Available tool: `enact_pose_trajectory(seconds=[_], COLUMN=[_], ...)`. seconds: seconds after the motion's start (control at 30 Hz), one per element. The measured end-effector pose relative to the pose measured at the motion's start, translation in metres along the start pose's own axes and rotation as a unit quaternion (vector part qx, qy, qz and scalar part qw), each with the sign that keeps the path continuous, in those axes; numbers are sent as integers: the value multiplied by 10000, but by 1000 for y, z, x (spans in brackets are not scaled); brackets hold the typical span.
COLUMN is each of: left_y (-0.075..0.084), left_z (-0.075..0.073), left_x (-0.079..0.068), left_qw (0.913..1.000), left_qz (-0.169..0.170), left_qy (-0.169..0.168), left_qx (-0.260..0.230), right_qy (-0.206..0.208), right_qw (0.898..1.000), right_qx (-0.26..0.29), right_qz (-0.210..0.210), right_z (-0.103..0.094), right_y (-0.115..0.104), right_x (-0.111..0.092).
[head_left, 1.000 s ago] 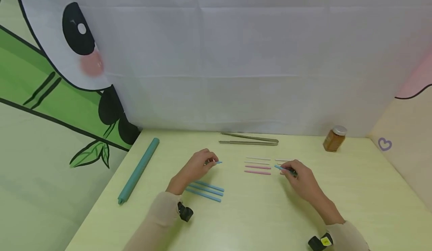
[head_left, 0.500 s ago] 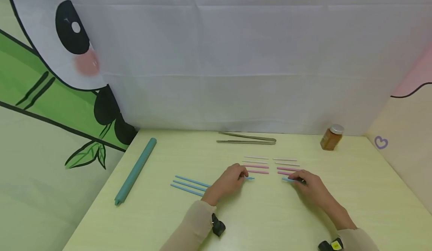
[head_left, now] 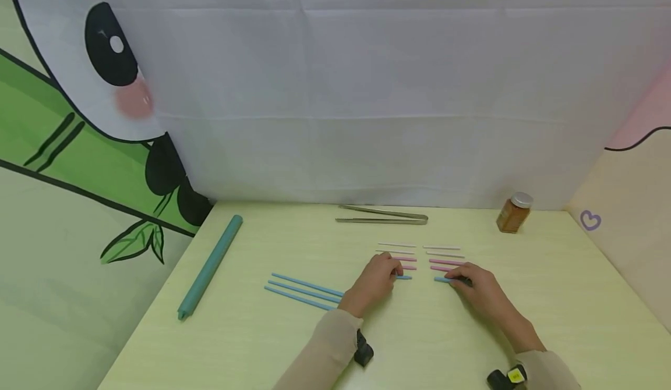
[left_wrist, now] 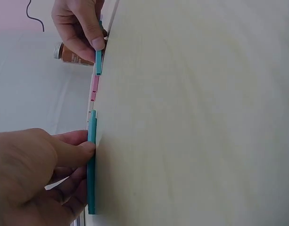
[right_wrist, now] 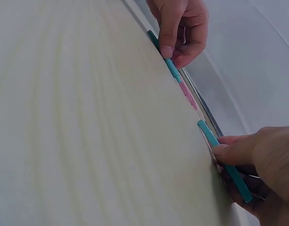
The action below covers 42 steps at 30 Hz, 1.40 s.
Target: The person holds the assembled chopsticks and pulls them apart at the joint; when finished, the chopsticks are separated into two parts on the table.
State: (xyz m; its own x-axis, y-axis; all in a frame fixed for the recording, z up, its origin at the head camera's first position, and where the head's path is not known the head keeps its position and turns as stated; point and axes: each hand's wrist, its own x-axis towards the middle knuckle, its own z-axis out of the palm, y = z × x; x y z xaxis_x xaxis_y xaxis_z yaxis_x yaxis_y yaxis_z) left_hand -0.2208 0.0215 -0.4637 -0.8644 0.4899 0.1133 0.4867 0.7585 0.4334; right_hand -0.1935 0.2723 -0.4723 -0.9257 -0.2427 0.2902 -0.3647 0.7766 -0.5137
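Observation:
Between thumb and fingers my left hand pinches a slim blue stick, laid nearly level close over the tabletop. My right hand pinches a second blue stick, roughly in line with the first. A gap separates their facing ends. Just beyond, pink sticks and thin whitish sticks lie in two side-by-side columns; my left hand overlaps part of the left column in the head view. Three longer-looking blue sticks lie left of my left hand, their right ends hidden behind the wrist.
Metal tongs lie at the back of the table. A lidded jar of brown contents stands at the back right. A teal roll lies along the left side. A white cloth wall rises behind.
My left hand has carried its blue stick rightward and down toward the table, below the pink ones. My right hand has shifted slightly right and nearer with its stick, uncovering the right column.

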Motion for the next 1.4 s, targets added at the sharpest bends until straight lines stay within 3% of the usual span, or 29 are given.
enact_pose_trajectory(seconds=[0.7, 1.17, 1.27, 1.4], left_y=[4, 7, 9, 9], left_z=[0, 2, 0, -13], left_x=[4, 4, 2, -4], left_qw=[9973, 9947, 9930, 9947], left_qz=[286, 309, 291, 219], left_qy=[382, 391, 528, 718], left_qx=[561, 901, 1016, 703], right_qy=[-41, -46, -15, 160], right_qw=[9998, 9988, 9986, 9975], right_qx=[-115, -355, -436, -515], right_qz=[-178, -345, -313, -447], right_z=[3, 1, 0, -3], right_y=[-2, -4, -7, -16], right_x=[3, 2, 2, 3])
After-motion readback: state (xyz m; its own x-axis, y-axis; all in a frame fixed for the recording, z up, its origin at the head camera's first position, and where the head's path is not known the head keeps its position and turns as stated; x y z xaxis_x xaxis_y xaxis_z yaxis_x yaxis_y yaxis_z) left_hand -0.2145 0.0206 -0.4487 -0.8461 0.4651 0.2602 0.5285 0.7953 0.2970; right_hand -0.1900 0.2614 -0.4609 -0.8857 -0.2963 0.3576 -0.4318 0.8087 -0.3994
